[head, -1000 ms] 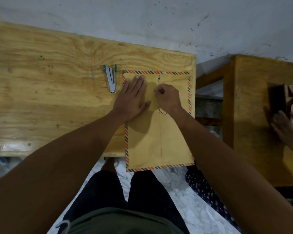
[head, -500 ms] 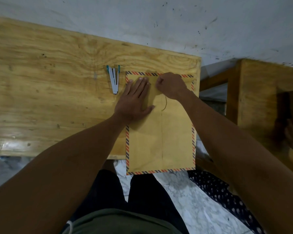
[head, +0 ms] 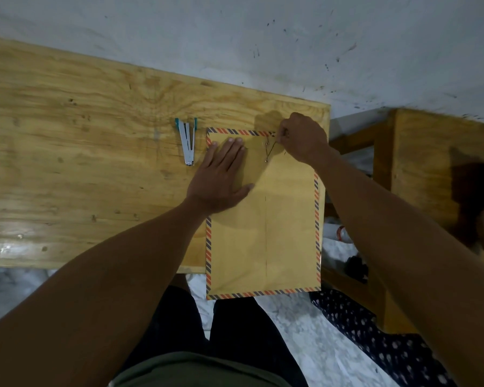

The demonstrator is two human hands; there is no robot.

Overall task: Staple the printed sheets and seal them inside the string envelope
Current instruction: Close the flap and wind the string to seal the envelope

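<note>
Nearest to me, the bottom edge of the string envelope (head: 263,233) hangs off the front of the wooden table (head: 81,169), above my lap. I see it lying flat, striped border all round, at the table's right end. My left hand (head: 221,177) rests palm down on its upper left part, fingers straight and spread, pressing it flat. A little farther up, my right hand (head: 302,138) sits at the envelope's top right, fingers curled, pinching the thin string (head: 270,150), which runs taut down to a small fastener on the flap. I cannot see the printed sheets anywhere. Left of the envelope's top corner, just beside it, the stapler (head: 187,142) lies on the table, untouched. Beyond the table stands a pale scuffed wall (head: 263,37).
</note>
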